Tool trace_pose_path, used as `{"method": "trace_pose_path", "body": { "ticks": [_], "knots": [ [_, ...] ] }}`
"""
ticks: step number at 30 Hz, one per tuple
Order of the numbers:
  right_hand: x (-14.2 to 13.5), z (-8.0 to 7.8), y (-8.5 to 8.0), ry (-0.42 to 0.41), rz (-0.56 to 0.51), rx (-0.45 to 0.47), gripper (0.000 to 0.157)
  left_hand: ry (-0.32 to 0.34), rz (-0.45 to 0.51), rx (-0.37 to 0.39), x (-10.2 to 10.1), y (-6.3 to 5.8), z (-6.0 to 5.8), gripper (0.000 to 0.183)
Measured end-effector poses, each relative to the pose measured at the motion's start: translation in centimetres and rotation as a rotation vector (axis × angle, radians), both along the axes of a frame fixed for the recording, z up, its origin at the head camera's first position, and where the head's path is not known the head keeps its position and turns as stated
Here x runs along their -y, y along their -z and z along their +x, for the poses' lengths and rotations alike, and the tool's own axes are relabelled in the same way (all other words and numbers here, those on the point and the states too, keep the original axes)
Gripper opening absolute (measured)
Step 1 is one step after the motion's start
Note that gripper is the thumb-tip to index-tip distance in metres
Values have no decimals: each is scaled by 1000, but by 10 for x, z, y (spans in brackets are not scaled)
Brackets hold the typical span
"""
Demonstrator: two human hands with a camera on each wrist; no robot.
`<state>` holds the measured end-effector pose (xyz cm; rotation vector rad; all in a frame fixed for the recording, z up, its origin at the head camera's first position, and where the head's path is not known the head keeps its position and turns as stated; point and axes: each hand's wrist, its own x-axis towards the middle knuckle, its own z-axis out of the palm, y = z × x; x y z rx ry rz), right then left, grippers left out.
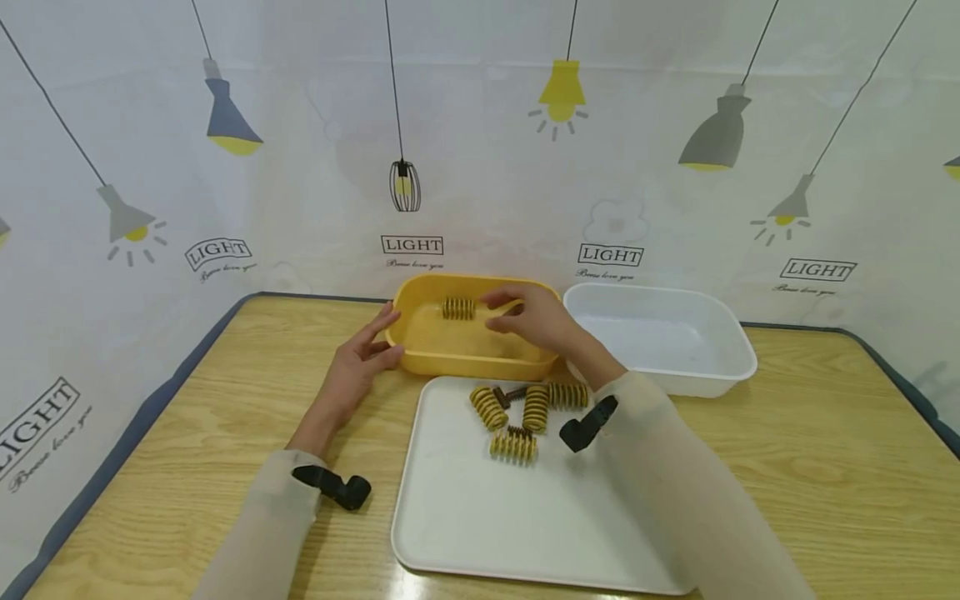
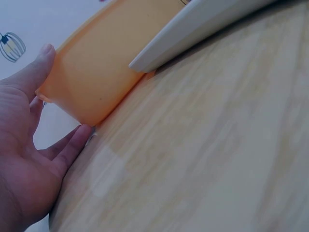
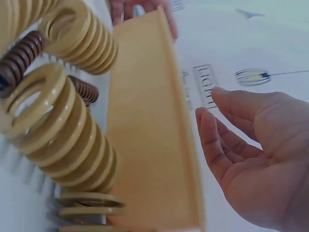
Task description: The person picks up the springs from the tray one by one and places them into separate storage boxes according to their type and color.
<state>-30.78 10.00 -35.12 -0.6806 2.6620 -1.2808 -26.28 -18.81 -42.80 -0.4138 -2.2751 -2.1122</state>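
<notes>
My left hand (image 1: pixel 352 371) is at the left end of the yellow bin (image 1: pixel 472 367), its fairly straight fingers touching the wall and rim. In the left wrist view one fingertip lies against the bin's rim. Over the bin's right half, my right hand (image 1: pixel 536 317) is bent loosely, thumb and forefinger apart, with nothing between them. One yellow coil spring (image 1: pixel 459 309) lies in the bin, left of those fingertips. Several yellow springs (image 1: pixel 513 448) and small brown springs (image 1: pixel 516 393) lie on the white tray (image 1: pixel 465 517), near its far edge.
A white bin (image 1: pixel 727 379) stands right of the yellow one, partly behind my right forearm. Behind both bins hangs a sheet (image 1: pixel 495 183) printed with lamps. All of it stands on a wood-grain table (image 1: pixel 825 442).
</notes>
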Motion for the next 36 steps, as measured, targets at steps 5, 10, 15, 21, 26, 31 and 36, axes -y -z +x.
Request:
{"method": "trace_pose_path", "body": {
  "ticks": [5,10,15,21,26,31,36],
  "knots": [
    [-11,25,-10,-25,-54,-3,32,3,-13,18,-2,-12,7,56],
    [-22,46,-13,-66,-66,-29,31,1,-29,26,-7,-23,12,56],
    [-28,60,-13,-75,-18,-74,30,3,-25,27,-7,-24,13,56],
    [-44,78,-11,-31,-23,-87,29,-3,-19,29,-5,-22,14,56],
    [-64,89,-1,49,-49,-101,30,-3,-4,24,-4,-16,9,56],
    [-74,98,0,117,-55,-137,27,-7,-2,13,-1,-3,0,57],
    [-83,103,3,130,-23,-149,27,-16,-19,0,1,2,-2,57]
  ]
}}
